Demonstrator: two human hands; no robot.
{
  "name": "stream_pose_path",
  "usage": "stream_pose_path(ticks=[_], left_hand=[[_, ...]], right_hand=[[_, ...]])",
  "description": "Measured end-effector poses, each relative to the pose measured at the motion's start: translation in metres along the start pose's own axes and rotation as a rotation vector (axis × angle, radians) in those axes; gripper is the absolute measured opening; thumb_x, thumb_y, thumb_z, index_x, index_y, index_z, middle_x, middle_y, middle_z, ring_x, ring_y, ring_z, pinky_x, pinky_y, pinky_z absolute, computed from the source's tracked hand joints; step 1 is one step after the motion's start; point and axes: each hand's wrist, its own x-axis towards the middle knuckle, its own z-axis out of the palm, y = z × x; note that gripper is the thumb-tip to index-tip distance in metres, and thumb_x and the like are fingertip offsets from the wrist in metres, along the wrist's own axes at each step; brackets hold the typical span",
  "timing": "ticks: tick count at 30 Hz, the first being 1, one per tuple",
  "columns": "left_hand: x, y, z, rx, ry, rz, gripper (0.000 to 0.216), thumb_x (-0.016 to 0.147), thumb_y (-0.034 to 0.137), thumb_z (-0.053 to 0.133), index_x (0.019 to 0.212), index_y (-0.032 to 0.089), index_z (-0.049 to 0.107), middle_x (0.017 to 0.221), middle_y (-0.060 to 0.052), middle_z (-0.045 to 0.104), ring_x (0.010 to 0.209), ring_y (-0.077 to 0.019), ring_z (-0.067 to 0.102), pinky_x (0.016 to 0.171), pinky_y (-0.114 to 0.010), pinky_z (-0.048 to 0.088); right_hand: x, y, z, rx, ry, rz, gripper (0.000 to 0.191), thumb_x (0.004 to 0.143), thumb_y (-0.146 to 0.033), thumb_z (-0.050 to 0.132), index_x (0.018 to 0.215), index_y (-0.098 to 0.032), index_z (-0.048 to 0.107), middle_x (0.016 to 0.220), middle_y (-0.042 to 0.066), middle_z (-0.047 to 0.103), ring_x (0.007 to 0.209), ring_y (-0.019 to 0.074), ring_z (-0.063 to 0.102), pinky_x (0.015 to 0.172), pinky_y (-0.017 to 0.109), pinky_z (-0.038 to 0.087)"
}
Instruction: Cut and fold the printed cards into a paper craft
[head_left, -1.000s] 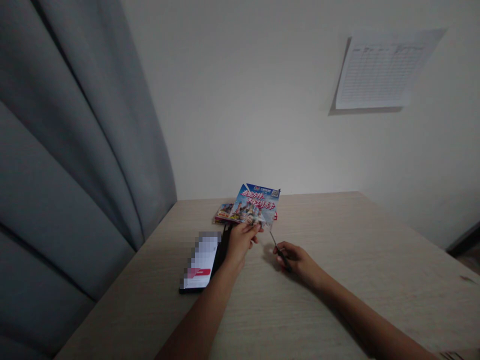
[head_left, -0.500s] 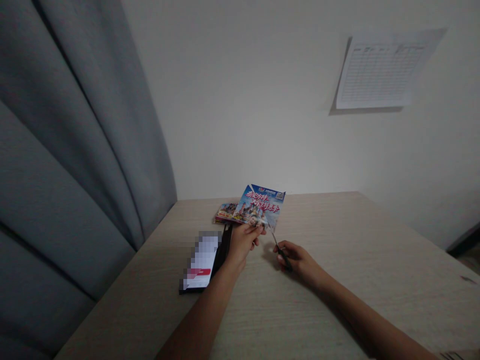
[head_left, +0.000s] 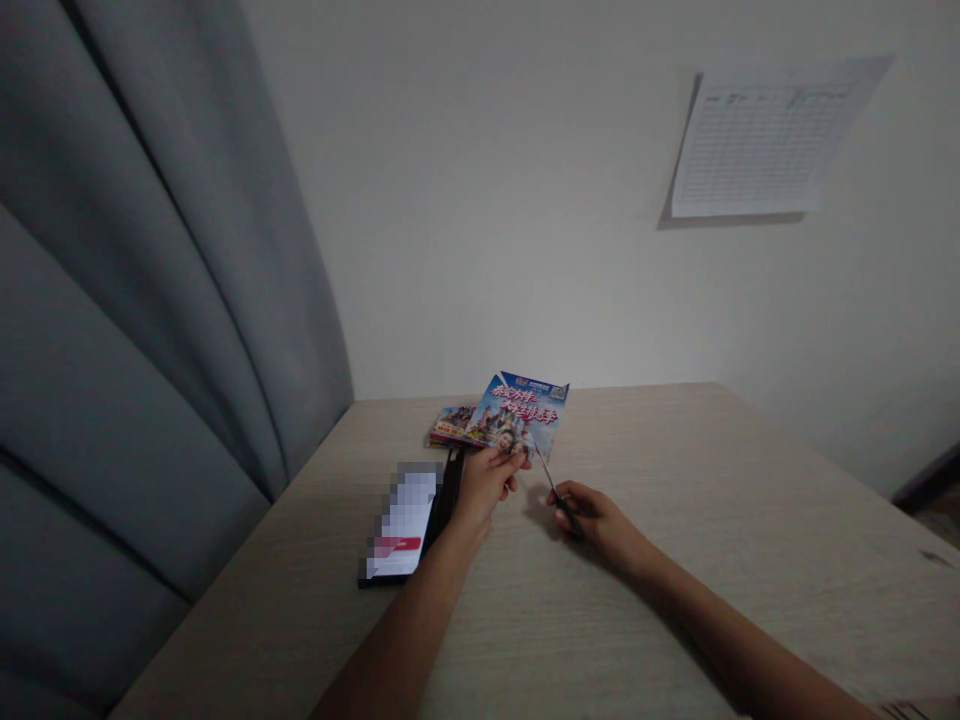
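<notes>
A colourful printed leaflet point(head_left: 517, 412), mostly blue with red lettering, is held up off the table by my left hand point(head_left: 491, 480), whose fingers pinch its lower edge. My right hand point(head_left: 589, 517) is closed around the dark handles of a pair of scissors point(head_left: 555, 488). The metal blades reach up to the leaflet's lower right part, close to my left fingertips. Behind the leaflet, to the left, lies a stack of similar printed leaflets point(head_left: 450, 426), partly covered by it.
A phone point(head_left: 405, 530) with a lit screen in a dark case lies left of my left forearm on the wooden table point(head_left: 675, 560). A grey curtain point(head_left: 187, 250) hangs at the left. On the white wall is a printed form point(head_left: 757, 150).
The leaflet's top edge has tipped down very slightly. Both hands and the scissors stay almost where they were.
</notes>
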Motion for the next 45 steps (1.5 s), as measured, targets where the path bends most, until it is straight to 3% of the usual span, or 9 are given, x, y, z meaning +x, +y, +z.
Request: stream_pose_path(ticks=[9,17,23,31,45], left_hand=[[-0.001,0.001,0.001,0.004,-0.009,-0.018,0.032,0.067,0.039,0.076,0.087,0.015,0.069,0.079,-0.006,0.073,0.044,-0.0054,0.050,0.038,-0.017,0.023],[0.000,0.000,0.003,-0.053,-0.011,-0.052,0.043,0.067,0.043,0.078,0.097,0.015,0.067,0.089,-0.005,0.070,0.048,-0.0052,0.054,0.037,-0.015,0.024],[0.003,-0.007,0.004,-0.072,0.067,-0.005,0.041,0.061,0.046,0.080,0.083,0.015,0.065,0.071,0.001,0.063,0.045,-0.0049,0.050,0.036,-0.016,0.023],[0.003,-0.008,0.004,-0.020,0.107,0.038,0.040,0.060,0.048,0.081,0.073,0.015,0.062,0.058,0.005,0.057,0.042,-0.0053,0.046,0.036,-0.017,0.022],[0.001,-0.008,0.007,-0.017,0.064,0.055,0.042,0.061,0.050,0.081,0.074,0.015,0.061,0.060,0.003,0.059,0.040,-0.0047,0.044,0.035,-0.017,0.022]], right_hand=[[0.000,0.002,-0.001,0.009,0.004,-0.027,0.035,0.081,-0.049,0.067,0.097,-0.019,0.059,0.065,-0.004,0.052,0.058,0.0110,0.046,0.055,0.024,0.035],[0.002,0.005,-0.002,-0.194,0.046,-0.070,0.024,0.084,-0.038,0.063,0.097,-0.018,0.061,0.063,-0.004,0.054,0.056,0.0114,0.045,0.054,0.024,0.034],[0.000,0.000,-0.001,-0.393,0.105,-0.126,0.019,0.083,-0.032,0.061,0.095,-0.018,0.065,0.060,-0.004,0.051,0.055,0.0116,0.043,0.054,0.024,0.032],[0.000,-0.002,-0.001,-0.327,0.051,-0.103,0.021,0.083,-0.035,0.063,0.096,-0.018,0.064,0.061,-0.004,0.053,0.054,0.0116,0.043,0.054,0.024,0.032],[0.000,0.001,0.000,-0.117,0.008,-0.064,0.033,0.084,-0.047,0.064,0.101,-0.018,0.060,0.063,-0.003,0.056,0.056,0.0115,0.046,0.054,0.024,0.033]])
